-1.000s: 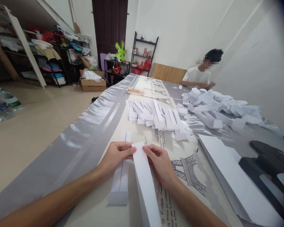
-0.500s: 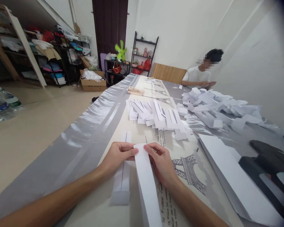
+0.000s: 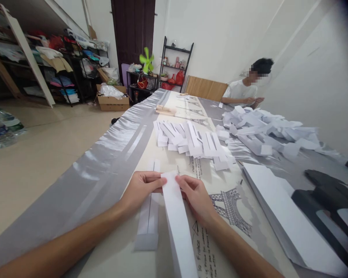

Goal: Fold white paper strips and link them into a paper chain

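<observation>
A long white paper strip (image 3: 178, 224) runs from my fingertips down toward the bottom of the view. At its far end, my left hand (image 3: 145, 187) pinches the left edge between thumb and fingers. My right hand (image 3: 195, 193) grips the opposite edge the same way, thumb on top. Below and to the left, a folded paper piece (image 3: 147, 224) with a lengthwise seam lies flat on the tablecloth, partly behind my left hand. Ahead of both hands rests a pile of similar folded paper pieces (image 3: 188, 141).
To the right are a heap of loose white paper (image 3: 266, 129), a stack of flat sheets (image 3: 290, 216) and a dark object (image 3: 324, 200). Beyond the heap sits a person (image 3: 243, 90). A wooden item (image 3: 166, 110) lies farther up the Eiffel-patterned tablecloth (image 3: 110, 166).
Both hands, still pinching the strip, have shifted very slightly left and up in view. The whole scene has moved a little with the camera.
</observation>
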A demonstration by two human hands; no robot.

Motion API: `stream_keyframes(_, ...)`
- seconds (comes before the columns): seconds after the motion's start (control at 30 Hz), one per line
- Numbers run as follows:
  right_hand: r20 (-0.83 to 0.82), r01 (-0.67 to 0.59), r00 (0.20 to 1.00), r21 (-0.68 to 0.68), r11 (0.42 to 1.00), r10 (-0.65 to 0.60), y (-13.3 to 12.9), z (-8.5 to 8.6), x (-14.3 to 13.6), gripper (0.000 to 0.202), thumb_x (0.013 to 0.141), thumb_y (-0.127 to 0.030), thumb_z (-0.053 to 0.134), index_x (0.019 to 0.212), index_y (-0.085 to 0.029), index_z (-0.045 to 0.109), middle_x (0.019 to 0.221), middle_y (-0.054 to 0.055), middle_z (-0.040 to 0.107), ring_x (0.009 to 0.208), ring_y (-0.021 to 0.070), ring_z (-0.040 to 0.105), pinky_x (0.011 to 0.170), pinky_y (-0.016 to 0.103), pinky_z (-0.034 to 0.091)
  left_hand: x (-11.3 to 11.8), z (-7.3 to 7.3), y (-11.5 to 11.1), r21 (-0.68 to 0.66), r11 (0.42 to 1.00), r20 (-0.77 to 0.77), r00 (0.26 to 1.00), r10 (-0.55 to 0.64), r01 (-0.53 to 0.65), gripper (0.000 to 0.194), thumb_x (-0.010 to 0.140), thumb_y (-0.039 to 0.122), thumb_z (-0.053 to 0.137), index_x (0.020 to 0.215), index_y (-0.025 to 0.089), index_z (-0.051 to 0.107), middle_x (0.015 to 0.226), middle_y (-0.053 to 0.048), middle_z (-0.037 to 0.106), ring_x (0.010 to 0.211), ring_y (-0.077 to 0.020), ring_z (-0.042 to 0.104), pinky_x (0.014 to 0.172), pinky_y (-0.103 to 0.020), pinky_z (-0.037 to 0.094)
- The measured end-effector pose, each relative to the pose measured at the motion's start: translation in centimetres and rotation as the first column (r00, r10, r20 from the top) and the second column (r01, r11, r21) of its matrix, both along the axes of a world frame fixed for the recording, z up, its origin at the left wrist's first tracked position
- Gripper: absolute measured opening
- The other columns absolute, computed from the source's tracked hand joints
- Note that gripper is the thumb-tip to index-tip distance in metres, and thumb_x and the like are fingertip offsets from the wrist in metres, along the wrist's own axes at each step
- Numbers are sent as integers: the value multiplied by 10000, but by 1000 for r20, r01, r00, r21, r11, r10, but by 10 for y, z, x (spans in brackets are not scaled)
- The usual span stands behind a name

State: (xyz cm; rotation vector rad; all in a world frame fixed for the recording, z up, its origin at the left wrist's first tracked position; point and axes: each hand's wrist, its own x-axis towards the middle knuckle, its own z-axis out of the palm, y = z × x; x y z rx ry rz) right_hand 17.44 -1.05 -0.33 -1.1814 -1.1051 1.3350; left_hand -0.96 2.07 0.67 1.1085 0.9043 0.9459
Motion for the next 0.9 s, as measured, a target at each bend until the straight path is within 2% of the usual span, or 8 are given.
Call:
stream_keyframes(0.1, 84, -51, 995, -9, 999, 51, 0, 2, 2, 331, 802, -508, 761, 727, -186, 751, 724, 14, 643, 687, 158, 510, 629, 274, 399, -2, 2, 3, 25, 998, 1, 999, 53, -53, 348, 722, 408, 845, 927, 130, 802, 913, -106, 793, 854, -263, 758, 893, -378, 608)
stream_keyframes(0.23, 47, -53, 997, -66, 996, 56, -1, 5, 3, 331, 791, -523, 758, 753, -194, 769, 779, 31, 691, 714, 176, 557, 648, 292, 417, -4, 1, 5, 9, 998, -4, 998, 63, -63, 331, 718, 398, 849, 911, 134, 800, 913, -102, 793, 846, -255, 759, 897, -370, 607)
stream_keyframes(0.33, 66, -143, 986, -131, 981, 153, -2, 11, 4, 326, 773, -516, 771, 734, -193, 774, 767, 29, 690, 692, 169, 560, 625, 292, 406, -6, 2, 8, -4, 988, -3, 988, 154, -154, 329, 688, 381, 868, 897, 137, 794, 909, -91, 794, 854, -257, 759, 902, -369, 605)
stream_keyframes(0.43, 95, -210, 968, -191, 959, 231, -3, 15, 6, 345, 781, -517, 763, 689, -185, 760, 721, 25, 676, 613, 140, 521, 546, 277, 341, -9, 3, 14, -12, 965, -2, 965, 263, -263, 353, 654, 361, 889, 903, 133, 785, 921, -87, 795, 892, -267, 756, 924, -371, 597)
stream_keyframes(0.6, 50, -212, 972, -244, 946, 230, -3, 14, 9, 378, 787, -537, 755, 658, -182, 734, 659, 19, 659, 530, 120, 481, 493, 275, 258, -11, 1, 19, -19, 961, -9, 961, 276, -276, 337, 669, 374, 886, 883, 133, 785, 952, -87, 793, 925, -258, 750, 930, -355, 597)
stream_keyframes(0.77, -5, -214, 975, -248, 945, 220, -3, 14, 8, 353, 769, -521, 777, 662, -187, 739, 691, 15, 682, 565, 127, 519, 538, 280, 334, -12, 2, 17, 3, 970, 1, 970, 242, -242, 355, 687, 380, 877, 922, 130, 788, 986, -97, 789, 934, -265, 748, 944, -370, 592)
stream_keyframes(0.9, -10, -236, 970, -265, 935, 242, -5, 17, 8, 303, 769, -478, 791, 732, -178, 772, 755, 33, 702, 631, 140, 556, 587, 276, 401, -14, 5, 20, 5, 954, 12, 954, 301, -301, 372, 671, 377, 883, 914, 114, 782, 950, -101, 792, 932, -264, 749, 948, -365, 588)
